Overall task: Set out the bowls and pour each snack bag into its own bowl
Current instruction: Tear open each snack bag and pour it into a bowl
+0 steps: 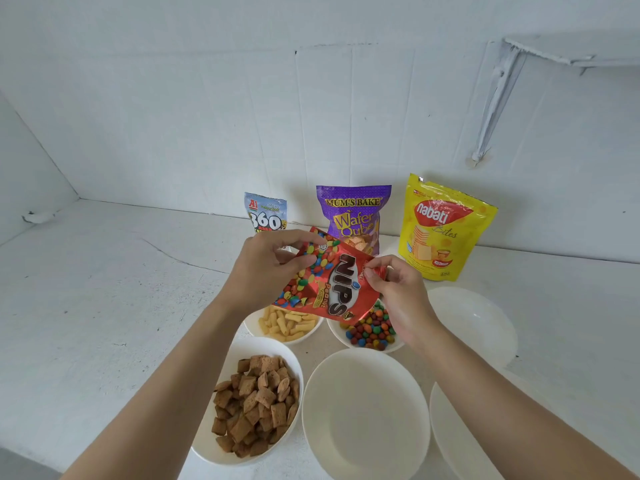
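White desk (104, 289) under everything; Nips bag (332, 285) hangs tilted just above the candy bowl (334, 336), left hand (263, 268) gripping its upper end, right hand (398, 292) pinching its corner nearer that bowl

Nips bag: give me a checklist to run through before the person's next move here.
1. Grip on the Nips bag by left hand and right hand: ok.
2. Nips bag's lower end over the candy bowl: ok.
3. Nips bag emptied: cannot tell.
4. Front empty bowl free for the next snack: ok.
5. 360 bag, Wafer Qube bag and Nabati bag standing at the wall: ok.
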Demonstrator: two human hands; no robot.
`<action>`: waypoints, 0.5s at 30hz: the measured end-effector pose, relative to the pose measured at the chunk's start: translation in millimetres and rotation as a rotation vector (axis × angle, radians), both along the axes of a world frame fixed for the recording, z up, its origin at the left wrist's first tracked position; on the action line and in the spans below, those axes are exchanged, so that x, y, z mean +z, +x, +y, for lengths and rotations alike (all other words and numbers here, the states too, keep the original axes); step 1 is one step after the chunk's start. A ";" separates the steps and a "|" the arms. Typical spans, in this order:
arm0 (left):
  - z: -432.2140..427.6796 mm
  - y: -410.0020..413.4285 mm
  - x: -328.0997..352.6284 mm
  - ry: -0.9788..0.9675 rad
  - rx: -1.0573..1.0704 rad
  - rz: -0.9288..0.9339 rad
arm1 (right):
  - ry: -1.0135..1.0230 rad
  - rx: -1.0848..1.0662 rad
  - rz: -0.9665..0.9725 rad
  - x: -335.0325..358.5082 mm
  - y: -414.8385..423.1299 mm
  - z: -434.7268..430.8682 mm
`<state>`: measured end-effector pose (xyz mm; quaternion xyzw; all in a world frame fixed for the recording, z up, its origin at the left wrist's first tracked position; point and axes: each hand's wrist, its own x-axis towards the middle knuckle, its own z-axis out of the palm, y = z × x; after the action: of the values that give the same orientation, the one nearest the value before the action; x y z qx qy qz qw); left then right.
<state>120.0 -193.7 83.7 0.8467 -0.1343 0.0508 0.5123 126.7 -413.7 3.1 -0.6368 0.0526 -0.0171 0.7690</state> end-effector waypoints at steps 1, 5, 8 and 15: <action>-0.5 -0.3 -2.2 0.010 0.010 -0.005 | 0.000 0.001 0.015 -1.2 0.0 -0.2; 1.6 -1.1 -1.5 0.000 -0.044 0.004 | 0.053 -0.020 -0.021 3.1 1.7 -1.5; 6.4 -1.6 2.6 -0.020 -0.120 0.078 | 0.078 -0.043 -0.072 7.9 4.2 -3.3; 5.4 -4.8 7.1 -0.039 -0.081 -0.014 | 0.094 -0.040 -0.115 9.9 6.3 -4.5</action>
<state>115.2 -188.3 90.8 0.8299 -0.1712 0.0384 0.5296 133.0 -418.1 13.0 -0.5969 0.0216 -0.0665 0.7993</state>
